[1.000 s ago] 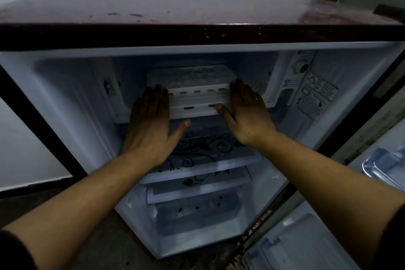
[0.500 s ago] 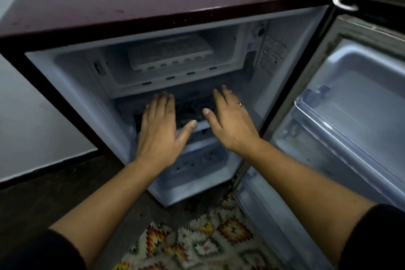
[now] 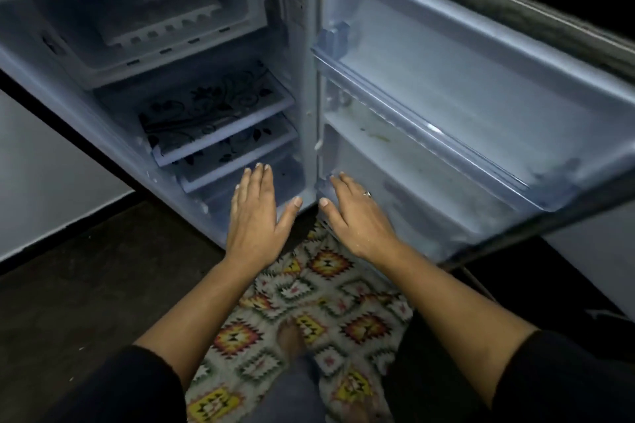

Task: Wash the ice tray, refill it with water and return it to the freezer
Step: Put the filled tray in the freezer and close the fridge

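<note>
left hand: released, fingers straight and close together, thumb spread, nothing in it. It hovers at the lowest front edge of the fridge cabinet.
right hand: also released and empty, with a ring on one finger. Its fingertips reach the bottom door bin; I cannot tell whether they touch it.
ice tray: up and far ahead of both hands, off to the left of my left fingertips. It lies in the freezer compartment at the top, its long front edge with a row of cells facing me. Blur hides whether it holds water.
task stage: I judge the return done, with only the door left to shut.
handling: I expect stiff, thin plastic, light when dry, heavier and sloshy when filled, slick when wet. I would take it by the two short ends, one hand on each, and keep it level.
edges: the compartment's front lip runs just below the tray. Two glass shelves jut out between the tray and my left hand. The hinge-side wall rises between my thumbs, and the door's rail stands above the right hand.
open room: there is free space behind both wrists, over the patterned rug. To the right of the right hand the open door hems in any swing.
</note>
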### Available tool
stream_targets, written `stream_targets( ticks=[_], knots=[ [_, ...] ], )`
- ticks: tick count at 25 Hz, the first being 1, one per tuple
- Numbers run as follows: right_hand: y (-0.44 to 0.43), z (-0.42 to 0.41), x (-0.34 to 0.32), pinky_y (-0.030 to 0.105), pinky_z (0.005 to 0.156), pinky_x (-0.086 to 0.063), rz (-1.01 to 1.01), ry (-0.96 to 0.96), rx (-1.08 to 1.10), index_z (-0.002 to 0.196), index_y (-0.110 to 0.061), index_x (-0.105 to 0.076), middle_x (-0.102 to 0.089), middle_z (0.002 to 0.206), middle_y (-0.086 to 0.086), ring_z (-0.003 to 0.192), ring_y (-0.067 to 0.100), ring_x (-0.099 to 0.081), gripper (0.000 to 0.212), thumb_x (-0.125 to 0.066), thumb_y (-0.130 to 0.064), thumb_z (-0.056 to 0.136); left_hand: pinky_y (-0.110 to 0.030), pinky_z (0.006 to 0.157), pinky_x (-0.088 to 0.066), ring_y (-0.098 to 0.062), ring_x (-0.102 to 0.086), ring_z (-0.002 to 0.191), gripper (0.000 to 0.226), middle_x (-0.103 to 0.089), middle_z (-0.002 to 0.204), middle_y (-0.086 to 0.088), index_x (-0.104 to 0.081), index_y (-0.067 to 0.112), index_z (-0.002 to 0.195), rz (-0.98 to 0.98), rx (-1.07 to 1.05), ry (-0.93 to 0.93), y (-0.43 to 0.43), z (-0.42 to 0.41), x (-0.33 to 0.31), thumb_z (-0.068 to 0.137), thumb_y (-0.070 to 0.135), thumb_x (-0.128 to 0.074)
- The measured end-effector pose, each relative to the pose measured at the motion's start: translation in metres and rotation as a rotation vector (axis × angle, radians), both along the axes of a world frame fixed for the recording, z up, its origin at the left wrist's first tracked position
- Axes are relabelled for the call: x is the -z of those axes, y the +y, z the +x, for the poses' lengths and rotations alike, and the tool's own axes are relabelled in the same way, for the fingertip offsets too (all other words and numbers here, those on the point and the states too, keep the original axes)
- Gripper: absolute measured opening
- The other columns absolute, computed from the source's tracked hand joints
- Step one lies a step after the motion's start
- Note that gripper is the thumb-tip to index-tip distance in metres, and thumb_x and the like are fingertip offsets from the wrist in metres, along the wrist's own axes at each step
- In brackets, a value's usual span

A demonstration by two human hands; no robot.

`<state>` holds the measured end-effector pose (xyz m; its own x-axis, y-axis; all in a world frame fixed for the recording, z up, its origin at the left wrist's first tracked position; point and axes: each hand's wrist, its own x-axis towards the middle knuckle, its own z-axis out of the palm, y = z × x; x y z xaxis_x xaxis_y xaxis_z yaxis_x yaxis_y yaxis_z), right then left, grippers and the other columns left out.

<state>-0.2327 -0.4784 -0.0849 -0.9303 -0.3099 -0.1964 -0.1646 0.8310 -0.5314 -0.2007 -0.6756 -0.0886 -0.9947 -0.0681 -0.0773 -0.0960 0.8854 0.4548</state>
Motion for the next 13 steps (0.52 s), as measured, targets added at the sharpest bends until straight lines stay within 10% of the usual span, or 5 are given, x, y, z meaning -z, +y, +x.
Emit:
stream_targets(
  ticks=[13],
  knots=[
    [0.264, 0.159, -0.035, 0.039, 0.1, -0.046, -0.071, 0.005, 0.352, 0.142, -0.015, -0.055, -0.061, 0.142, 0.011, 0.13, 0.031, -0.056, 0.048, -0.038, -0.046, 0.11, -0.049, 0.132, -0.007, -0.025, 0.001, 0.164, 0.081, -0.007, 0.177, -0.009, -0.013, 0.011, 0.169, 0.089, 0.234, 0.163, 0.192, 0.079, -0.08, 0.108, 0.059, -0.038]
  ],
)
